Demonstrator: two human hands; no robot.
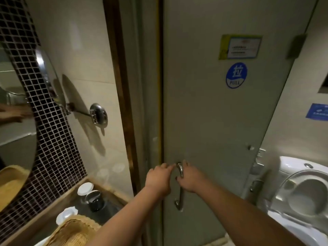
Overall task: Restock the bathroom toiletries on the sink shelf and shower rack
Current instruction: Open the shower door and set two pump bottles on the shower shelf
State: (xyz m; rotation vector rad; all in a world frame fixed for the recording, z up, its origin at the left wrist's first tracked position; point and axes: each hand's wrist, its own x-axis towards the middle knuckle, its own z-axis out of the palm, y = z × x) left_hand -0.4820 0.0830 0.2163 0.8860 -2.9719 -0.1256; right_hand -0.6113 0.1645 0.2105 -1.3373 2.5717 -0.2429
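Mostly the view is filled by a grey door (204, 112) w/ a blue "PULL" sticker (236, 75). At right a white toilet (301, 189) is seen, lid up. At lower left, on the counter (44, 217) by the sink, a wicker basket (71, 231) is set, w/ a white-lidded jar (85, 189) and a dark cup (95, 201) beyond it. The vertical metal door handle (180, 185) is gripped by the right hand (190, 178), fingers curled round it; the left hand (158, 180) is laid beside, fingertips touching the handle's top, not clenched.

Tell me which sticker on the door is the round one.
The blue PULL sticker, mid-door. The notice above it is rectangular with a yellow-green border; the blue sign at the right edge is also rectangular.
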